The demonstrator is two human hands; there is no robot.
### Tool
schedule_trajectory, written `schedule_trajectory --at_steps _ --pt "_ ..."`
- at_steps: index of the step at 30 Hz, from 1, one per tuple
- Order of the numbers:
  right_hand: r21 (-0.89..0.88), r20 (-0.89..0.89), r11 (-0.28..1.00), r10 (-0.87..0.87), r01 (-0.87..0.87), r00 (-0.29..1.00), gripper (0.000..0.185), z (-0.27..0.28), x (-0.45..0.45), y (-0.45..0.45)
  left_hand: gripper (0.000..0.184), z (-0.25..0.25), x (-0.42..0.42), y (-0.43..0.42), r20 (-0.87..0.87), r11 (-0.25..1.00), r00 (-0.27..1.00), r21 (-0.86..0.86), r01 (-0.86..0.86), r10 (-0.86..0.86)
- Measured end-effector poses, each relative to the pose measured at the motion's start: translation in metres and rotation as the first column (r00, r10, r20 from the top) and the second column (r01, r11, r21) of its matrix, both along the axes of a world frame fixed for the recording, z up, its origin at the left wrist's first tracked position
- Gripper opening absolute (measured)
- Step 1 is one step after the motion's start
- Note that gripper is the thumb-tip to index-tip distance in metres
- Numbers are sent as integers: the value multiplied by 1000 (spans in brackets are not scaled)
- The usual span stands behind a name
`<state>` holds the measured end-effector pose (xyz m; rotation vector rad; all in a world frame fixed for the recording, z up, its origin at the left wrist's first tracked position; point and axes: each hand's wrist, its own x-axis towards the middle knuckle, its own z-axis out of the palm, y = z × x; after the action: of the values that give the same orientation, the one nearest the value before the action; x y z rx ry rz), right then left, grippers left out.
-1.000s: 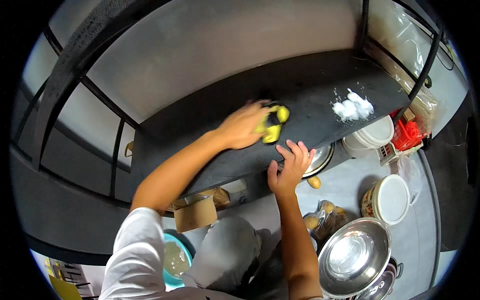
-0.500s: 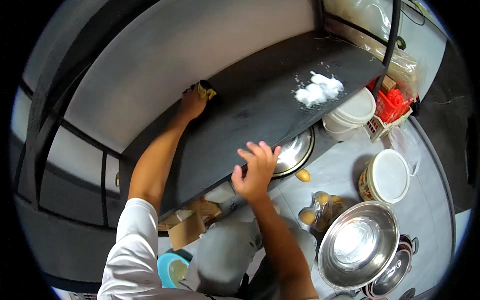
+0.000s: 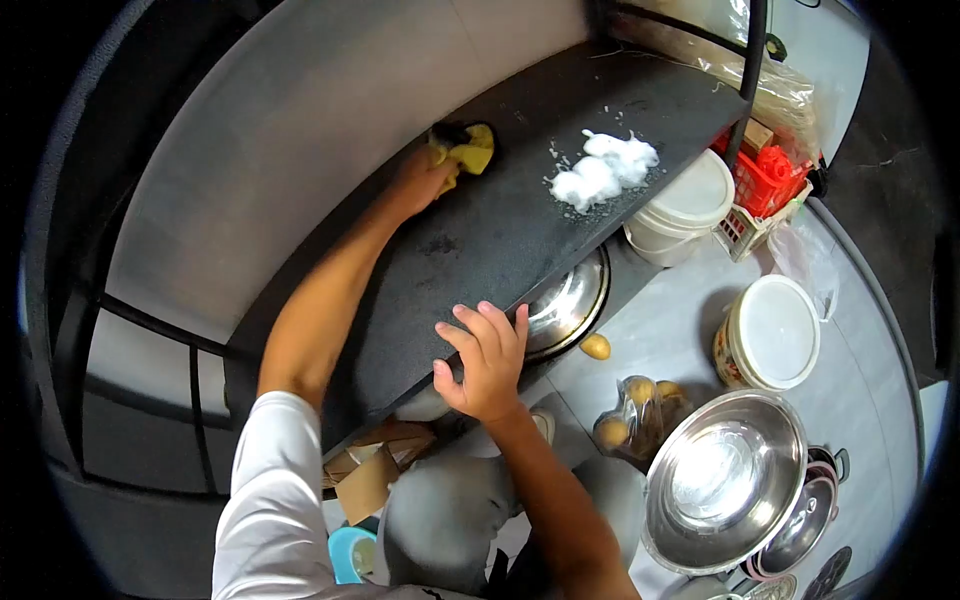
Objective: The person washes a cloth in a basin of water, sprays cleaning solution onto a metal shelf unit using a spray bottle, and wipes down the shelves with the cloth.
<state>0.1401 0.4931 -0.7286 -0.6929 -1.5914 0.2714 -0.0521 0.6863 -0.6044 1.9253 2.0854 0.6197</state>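
My left hand [image 3: 422,178] is closed around a yellow cloth [image 3: 472,152] at the back of the dark shelf [image 3: 430,290], near the wall. A dark patch shows beside the cloth; whether it belongs to the cloth I cannot tell. Over the shelf's front edge my right hand [image 3: 485,360] is open, its fingers spread and nothing in it. White foam [image 3: 605,172] lies in a heap on the right part of the shelf, with small specks around it.
Under the shelf are a metal lid [image 3: 568,305], a cardboard box [image 3: 366,485] and a white bucket [image 3: 690,200]. On the floor at right stand a lidded tub [image 3: 775,330], a steel basin [image 3: 655,510] and a bag of potatoes [image 3: 640,410]. A red basket [image 3: 765,185] is beyond.
My left hand has slid the cloth to the right along the back of the shelf. My right hand stays open near the front edge. The view has shifted a little.
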Motion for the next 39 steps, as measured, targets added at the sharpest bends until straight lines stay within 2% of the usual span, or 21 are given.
schedule_trajectory --at_steps 2,4,5,6,8,9,10,14,16,20,23,26,28,30,32,33,35,36,37,38,39 --pt "-21 24 999 33 -32 999 37 3 6 -2 34 1 1 -39 -16 997 998 49 64 -64" --pt "-50 42 996 73 -71 996 39 9 13 -4 32 8 10 -79 -126 986 987 -149 80 -99" --pt "-72 57 993 97 -93 994 40 16 18 -5 32 11 17 -101 -108 985 986 -130 114 -128" --pt "-96 74 989 122 -115 990 42 24 25 -8 35 12 26 -123 -87 983 984 -112 148 -158" --pt "-145 98 979 156 -141 983 44 31 34 -14 54 10 59 -163 -179 947 941 96 308 -288" --pt "-163 105 976 163 -145 981 45 31 35 -15 68 9 75 -171 -249 956 926 -2 294 -285" --pt "-181 112 972 173 -151 979 46 31 37 -17 74 10 93 -171 -249 948 918 1 318 -308" --pt "-276 -10 960 49 -50 999 48 0 44 -34 85 -9 154 -129 -281 984 948 51 170 -149" --pt "-441 -81 897 -54 13 995 49 4 51 -39 91 -19 183 -93 -273 988 961 128 89 -51" --pt "-578 -12 811 -124 94 992 57 -20 62 -28 100 -22 231 -2 -190 975 960 125 -182 203" --pt "-657 23 747 -122 107 992 61 -32 72 -21 106 -5 253 62 -139 958 948 -1 -288 285" --pt "-709 -18 704 -80 44 997 61 -45 79 -18 97 -1 254 112 -177 983 970 -41 -177 167" --pt "-736 -30 677 -76 30 997 61 -52 78 -18 84 -12 233 158 38 995 999 -95 19 -15" --pt "-765 -9 642 -79 44 997 61 -60 76 -19 71 -4 220 160 72 992 997 -118 45 -37" --pt "-792 -22 611 -36 4 999 61 -62 75 -22 64 7 194 136 191 963 962 -148 224 -195" --pt "-802 -31 596 -12 -18 999 60 -61 75 -24 54 -6 177 133 215 956 939 -63 287 -268" --pt "-778 -4 628 9 -9 1000 61 -67 72 -25 23 2 152 85 294 907 872 -39 419 -390" --pt "-767 10 642 20 -5 1000 61 -71 71 -26 24 3 139 64 303 889 852 -31 457 -427" --pt "-762 16 647 22 -3 1000 61 -74 71 -28 37 0 122 43 319 834 782 56 548 -535" --pt "-757 19 654 25 -2 999 61 -77 70 -29 59 29 122 0 313 872 846 -93 481 -433" --pt "-751 21 660 26 -2 999 61 -79 68 -30 75 22 101 -15 207 798 773 84 596 -599"
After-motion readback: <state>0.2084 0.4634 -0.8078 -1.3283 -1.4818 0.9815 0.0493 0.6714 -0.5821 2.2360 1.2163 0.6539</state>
